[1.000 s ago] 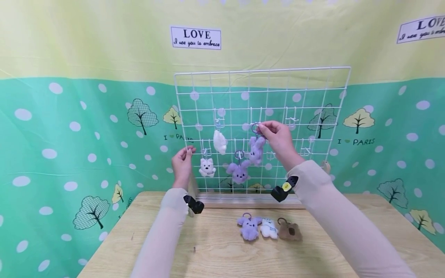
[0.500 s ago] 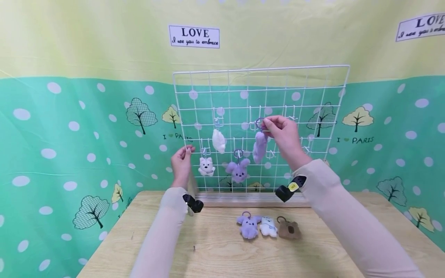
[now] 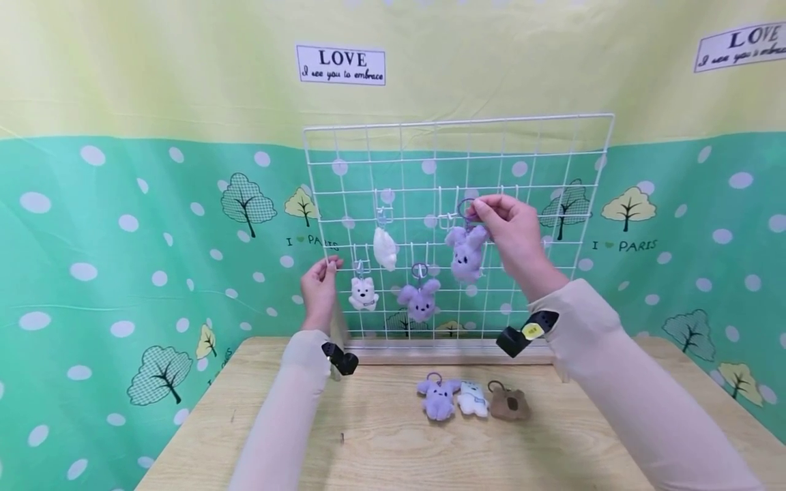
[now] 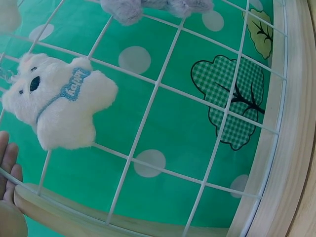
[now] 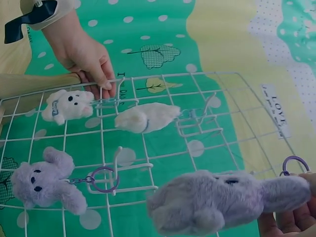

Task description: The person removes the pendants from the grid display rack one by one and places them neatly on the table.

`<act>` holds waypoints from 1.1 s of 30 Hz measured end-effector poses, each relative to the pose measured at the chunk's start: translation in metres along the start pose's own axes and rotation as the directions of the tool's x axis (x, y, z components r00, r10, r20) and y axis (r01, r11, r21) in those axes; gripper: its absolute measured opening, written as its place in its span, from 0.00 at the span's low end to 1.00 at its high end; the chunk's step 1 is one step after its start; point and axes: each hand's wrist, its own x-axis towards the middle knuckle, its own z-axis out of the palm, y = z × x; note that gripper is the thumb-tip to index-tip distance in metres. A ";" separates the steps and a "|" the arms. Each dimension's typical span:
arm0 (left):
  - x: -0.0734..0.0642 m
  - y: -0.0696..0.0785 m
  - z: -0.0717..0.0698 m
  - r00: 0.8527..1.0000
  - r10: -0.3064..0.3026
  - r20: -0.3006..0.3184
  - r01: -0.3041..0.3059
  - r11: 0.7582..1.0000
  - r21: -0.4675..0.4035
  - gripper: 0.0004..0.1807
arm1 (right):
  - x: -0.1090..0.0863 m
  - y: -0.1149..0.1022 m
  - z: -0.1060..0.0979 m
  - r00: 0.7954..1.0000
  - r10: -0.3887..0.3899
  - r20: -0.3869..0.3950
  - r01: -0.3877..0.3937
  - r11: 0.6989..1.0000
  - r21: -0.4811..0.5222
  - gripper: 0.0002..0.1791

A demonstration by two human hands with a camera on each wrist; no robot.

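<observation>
My right hand point(image 3: 512, 228) pinches the purple ring of a purple bunny plush keychain point(image 3: 468, 256), which dangles below the fingers in front of a white wire grid rack point(image 3: 459, 121). In the head view the ring is just right of a bare wire hook point(image 3: 448, 219). At the rack's left edge my left hand point(image 3: 319, 293) grips the side wire. Closest to it hangs a white bear keychain point(image 4: 66, 101) with a blue sash. Another white plush keychain point(image 5: 148, 118), turned sideways, hangs higher, and a second purple bunny keychain point(image 3: 420, 301) hangs lower, by its ring.
On the wooden table point(image 3: 393, 457), in front of the rack, lie a purple bunny keychain point(image 3: 439, 401), a white bear keychain point(image 3: 473, 399) and a brown plush keychain point(image 3: 510, 404) in a row. A green and yellow printed cloth point(image 3: 153, 225) hangs behind.
My right hand has moved right and slightly up, carrying the purple bunny keychain away from the hook. The bunny has turned to face forward. My left hand stays at the rack's edge.
</observation>
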 end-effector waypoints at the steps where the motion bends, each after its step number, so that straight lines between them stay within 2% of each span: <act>1: 0.000 0.000 0.000 1.000 0.001 -0.001 -0.001 1.000 0.002 0.13 | -0.001 -0.002 -0.001 1.000 0.002 0.002 -0.002 1.000 0.008 0.10; 6: 0.000 0.000 0.000 1.000 0.013 -0.003 -0.013 1.000 0.012 0.13 | -0.009 -0.004 -0.010 1.000 0.018 0.025 -0.019 1.000 0.017 0.12; 10: 0.001 0.000 -0.001 1.000 0.013 -0.006 -0.013 1.000 0.016 0.13 | -0.017 0.002 -0.020 0.998 0.025 0.049 -0.023 0.999 -0.030 0.13; 14: 0.001 0.000 -0.001 1.000 0.003 -0.007 -0.003 1.000 0.021 0.12 | -0.027 0.012 -0.031 0.996 0.043 0.073 -0.035 0.994 -0.099 0.14; 20: -0.001 -0.001 -0.002 1.000 -0.012 0.004 0.012 0.999 0.031 0.12 | -0.045 0.035 -0.049 0.995 0.031 0.094 -0.009 0.974 -0.225 0.16; 27: -0.002 -0.002 0.000 1.000 0.001 0.006 -0.001 1.000 0.019 0.12 | -0.061 0.053 -0.067 0.995 0.051 0.083 -0.032 0.976 -0.216 0.12; 33: -0.001 0.000 -0.001 1.000 0.004 -0.002 -0.004 1.000 0.015 0.12 | -0.075 0.071 -0.082 0.994 0.074 0.084 -0.049 0.961 -0.273 0.14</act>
